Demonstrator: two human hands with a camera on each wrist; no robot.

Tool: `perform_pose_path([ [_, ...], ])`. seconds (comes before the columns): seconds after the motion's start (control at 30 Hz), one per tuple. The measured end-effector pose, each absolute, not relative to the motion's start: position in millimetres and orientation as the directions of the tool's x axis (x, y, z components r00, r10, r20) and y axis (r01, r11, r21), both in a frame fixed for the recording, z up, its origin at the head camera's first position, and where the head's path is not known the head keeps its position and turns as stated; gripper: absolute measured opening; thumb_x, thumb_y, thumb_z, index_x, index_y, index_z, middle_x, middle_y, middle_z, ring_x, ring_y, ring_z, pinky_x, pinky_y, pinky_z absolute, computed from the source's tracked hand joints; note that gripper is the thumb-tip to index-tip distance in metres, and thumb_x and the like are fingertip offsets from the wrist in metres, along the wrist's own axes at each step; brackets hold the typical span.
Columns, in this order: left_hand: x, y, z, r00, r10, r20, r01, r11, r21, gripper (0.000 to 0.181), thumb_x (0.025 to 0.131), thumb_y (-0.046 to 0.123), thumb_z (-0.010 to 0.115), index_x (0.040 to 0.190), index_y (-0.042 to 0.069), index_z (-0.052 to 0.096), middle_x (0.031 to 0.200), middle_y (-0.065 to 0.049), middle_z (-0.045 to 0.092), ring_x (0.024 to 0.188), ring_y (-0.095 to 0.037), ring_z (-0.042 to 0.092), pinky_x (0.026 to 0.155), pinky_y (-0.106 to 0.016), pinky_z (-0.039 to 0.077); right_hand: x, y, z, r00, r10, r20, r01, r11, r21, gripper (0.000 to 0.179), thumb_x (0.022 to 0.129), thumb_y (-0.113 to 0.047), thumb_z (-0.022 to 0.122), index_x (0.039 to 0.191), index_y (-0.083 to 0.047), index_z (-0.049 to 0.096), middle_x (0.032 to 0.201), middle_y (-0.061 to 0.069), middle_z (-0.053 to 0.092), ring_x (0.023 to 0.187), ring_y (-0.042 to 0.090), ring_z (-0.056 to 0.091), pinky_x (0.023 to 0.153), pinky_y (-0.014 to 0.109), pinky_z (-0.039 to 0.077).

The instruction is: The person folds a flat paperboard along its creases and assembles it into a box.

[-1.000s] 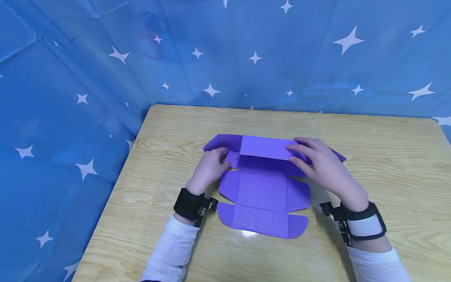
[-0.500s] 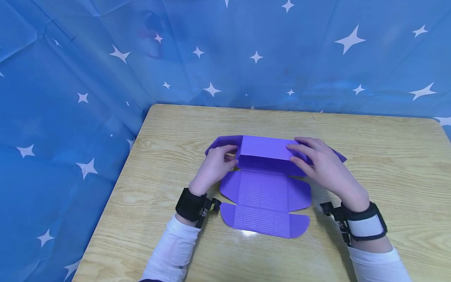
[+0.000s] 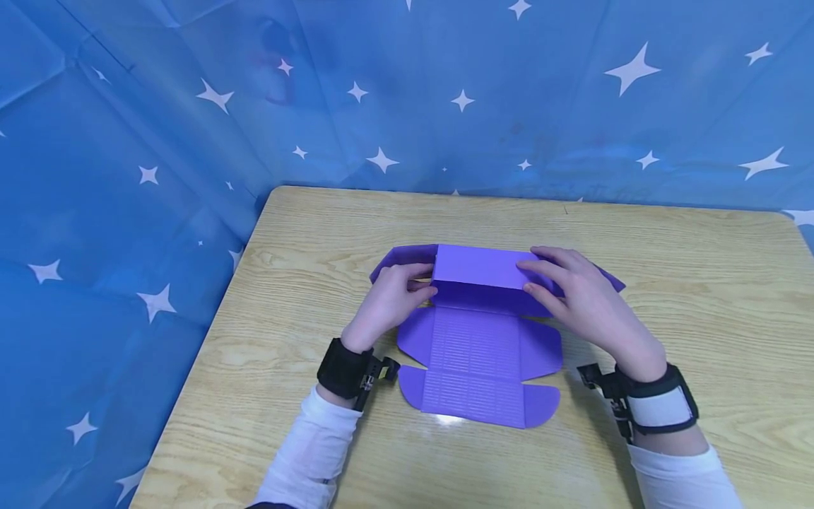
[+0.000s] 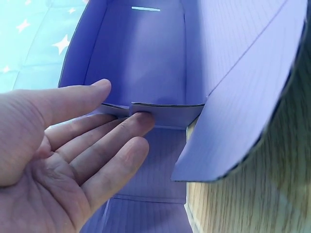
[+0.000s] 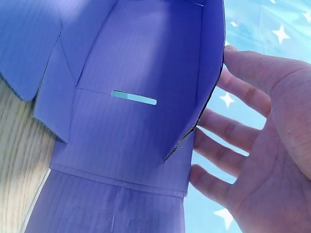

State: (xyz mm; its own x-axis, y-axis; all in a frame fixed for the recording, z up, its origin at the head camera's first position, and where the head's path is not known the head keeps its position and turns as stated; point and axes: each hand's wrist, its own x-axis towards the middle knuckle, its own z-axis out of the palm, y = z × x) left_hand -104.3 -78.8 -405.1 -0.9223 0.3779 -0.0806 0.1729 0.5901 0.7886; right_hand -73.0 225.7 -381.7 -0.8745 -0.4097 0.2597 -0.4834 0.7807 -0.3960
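A purple cardboard box, partly folded, lies on the table with its far panels raised and its slatted near part flat. My left hand is at its left end. In the left wrist view, fairly straight fingers press a small end flap from outside, while the thumb reaches over its edge. At the right end, my right hand rests its spread fingers on the raised panel. In the right wrist view, the thumb touches a wall edge and some fingertips are hidden behind the cardboard.
The wooden table extends around the box on all sides. Behind and to the left hangs a blue cloth with white stars. Each wrist wears a black strap with a small camera.
My left hand has moved slightly right and pushed the left end flap from lying outward to standing up against the box end. The right hand has stayed nearly still.
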Motion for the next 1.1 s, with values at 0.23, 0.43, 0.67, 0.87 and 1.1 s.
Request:
perform_pose_path([
  [0.23, -104.8, -78.4, -406.7, -0.92, 0.387, -0.058, 0.209, 0.61, 0.764, 0.043, 0.1, 0.01, 0.071, 0.141, -0.001, 0.064, 0.131, -0.018, 0.075, 0.114, -0.028, 0.078, 0.096, -0.038, 0.064, -72.8, 224.9, -382.0, -0.871, -0.412, 0.269, -0.49, 0.774, -0.401, 0.035, 0.098, -0.014, 0.074, 0.132, -0.007, 0.073, 0.142, 0.025, 0.064, 0.131, 0.047, 0.06, 0.109, 0.064, 0.049],
  [0.43, -105.1, -77.1, -406.7, -0.92, 0.386, -0.066, 0.203, 0.615, 0.762, 0.042, 0.1, 0.008, 0.069, 0.141, -0.002, 0.064, 0.131, -0.018, 0.075, 0.115, -0.028, 0.077, 0.096, -0.037, 0.064, -71.3, 224.4, -381.0, -0.869, -0.419, 0.264, -0.494, 0.776, -0.393, 0.034, 0.097, -0.014, 0.075, 0.13, -0.006, 0.074, 0.141, 0.027, 0.064, 0.131, 0.048, 0.06, 0.109, 0.065, 0.049],
  [0.67, -105.2, -76.7, -406.6, -0.917, 0.395, -0.063, 0.206, 0.601, 0.772, 0.041, 0.101, 0.008, 0.068, 0.141, -0.002, 0.064, 0.135, -0.018, 0.073, 0.116, -0.028, 0.077, 0.096, -0.036, 0.064, -70.8, 224.7, -379.9, -0.87, -0.422, 0.257, -0.493, 0.779, -0.389, 0.035, 0.097, -0.015, 0.076, 0.13, -0.006, 0.074, 0.14, 0.027, 0.064, 0.13, 0.048, 0.061, 0.108, 0.065, 0.05],
  [0.87, -105.8, -77.8, -407.6, -0.922, 0.383, -0.055, 0.203, 0.601, 0.773, 0.043, 0.101, 0.008, 0.068, 0.142, -0.001, 0.063, 0.137, -0.018, 0.072, 0.118, -0.028, 0.076, 0.099, -0.037, 0.063, -70.9, 224.0, -380.3, -0.868, -0.419, 0.268, -0.495, 0.778, -0.387, 0.034, 0.096, -0.014, 0.076, 0.13, -0.006, 0.074, 0.138, 0.028, 0.065, 0.129, 0.048, 0.061, 0.107, 0.064, 0.05],
  [1.1, -105.7, -77.0, -408.0, -0.918, 0.393, -0.059, 0.211, 0.608, 0.765, 0.044, 0.102, 0.008, 0.067, 0.144, -0.001, 0.061, 0.142, -0.018, 0.069, 0.12, -0.029, 0.075, 0.101, -0.038, 0.063, -70.7, 223.8, -380.6, -0.87, -0.417, 0.263, -0.491, 0.782, -0.383, 0.034, 0.096, -0.014, 0.076, 0.13, -0.006, 0.074, 0.138, 0.028, 0.065, 0.129, 0.048, 0.061, 0.107, 0.064, 0.051],
])
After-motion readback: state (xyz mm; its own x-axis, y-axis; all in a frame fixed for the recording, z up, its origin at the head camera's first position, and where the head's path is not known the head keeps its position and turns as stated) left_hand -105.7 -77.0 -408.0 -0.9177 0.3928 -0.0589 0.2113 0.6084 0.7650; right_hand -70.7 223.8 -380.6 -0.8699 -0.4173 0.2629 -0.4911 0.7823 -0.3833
